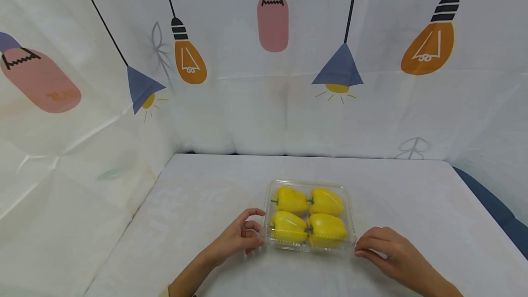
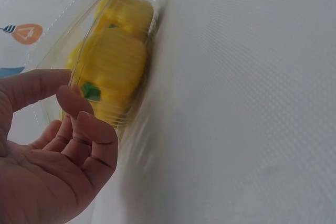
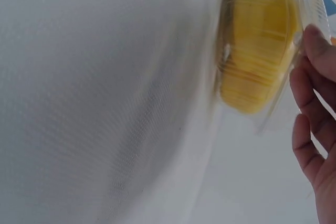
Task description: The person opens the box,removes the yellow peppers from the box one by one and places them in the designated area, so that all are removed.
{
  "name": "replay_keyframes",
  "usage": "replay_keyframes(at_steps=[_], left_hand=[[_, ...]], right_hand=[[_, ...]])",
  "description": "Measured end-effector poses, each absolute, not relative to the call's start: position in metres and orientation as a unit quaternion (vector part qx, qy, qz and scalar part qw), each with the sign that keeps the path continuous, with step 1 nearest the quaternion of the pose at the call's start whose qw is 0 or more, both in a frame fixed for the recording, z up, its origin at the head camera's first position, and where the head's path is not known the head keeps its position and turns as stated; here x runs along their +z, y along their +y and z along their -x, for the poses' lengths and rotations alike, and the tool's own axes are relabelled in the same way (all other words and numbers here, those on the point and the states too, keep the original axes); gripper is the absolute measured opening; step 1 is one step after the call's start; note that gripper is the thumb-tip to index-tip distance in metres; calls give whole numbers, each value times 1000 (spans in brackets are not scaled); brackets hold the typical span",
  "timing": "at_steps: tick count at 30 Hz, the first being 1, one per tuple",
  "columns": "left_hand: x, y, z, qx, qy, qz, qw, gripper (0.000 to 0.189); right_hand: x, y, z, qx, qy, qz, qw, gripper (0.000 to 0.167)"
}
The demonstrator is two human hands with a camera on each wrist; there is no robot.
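Observation:
A clear plastic clamshell box [image 1: 307, 247] lies on the white table with several yellow bell peppers [image 1: 326, 230] inside, their short green stems showing. The lid looks closed over them. At the box's left edge, my left hand [image 1: 241, 237] has bent fingers and holds the rim; a green stem [image 2: 90, 91] shows through the plastic beside its fingertips. My right hand [image 1: 389, 251] pinches the front right corner of the rim between thumb and finger. In the right wrist view, the ribbed side of the box hides part of the yellow peppers [image 3: 257, 40].
A white table [image 1: 206, 187] spreads around the box. Behind and to the left hangs a white cloth [image 1: 231, 113] printed with lamps and bulbs. Something dark blue [image 1: 491, 200] shows past the table's right edge.

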State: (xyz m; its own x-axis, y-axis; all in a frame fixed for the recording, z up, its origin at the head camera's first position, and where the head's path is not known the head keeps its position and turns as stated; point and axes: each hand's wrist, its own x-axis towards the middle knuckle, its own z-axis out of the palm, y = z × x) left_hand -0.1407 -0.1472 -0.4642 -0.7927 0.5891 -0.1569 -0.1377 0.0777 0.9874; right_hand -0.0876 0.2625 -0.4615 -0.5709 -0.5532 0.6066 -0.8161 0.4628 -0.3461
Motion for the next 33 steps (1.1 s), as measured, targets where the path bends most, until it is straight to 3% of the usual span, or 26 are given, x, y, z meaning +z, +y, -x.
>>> replay_keyframes(at_steps=[2,7,11,21,24,28,33], left_hand=[[-463,-147,141,658,680,-169,276,63],[-461,-146,141,649,689,-171,275,64],[-460,-144,141,640,698,-164,276,64],[-459,-145,141,637,698,-177,275,66],[-458,-146,142,632,703,-174,276,65],[-457,-146,143,624,709,-171,280,64],[-458,-147,144,620,709,-181,283,64]], right_hand=[[-461,261,87,292,-835,-407,227,6],[-458,256,86,254,-852,-385,249,25],[-456,256,87,247,-857,-375,255,26],[-451,259,91,275,-855,-365,247,18],[-452,259,90,283,-853,-365,245,7],[-449,259,88,293,-852,-361,241,17],[-436,261,88,301,-852,-363,227,7]])
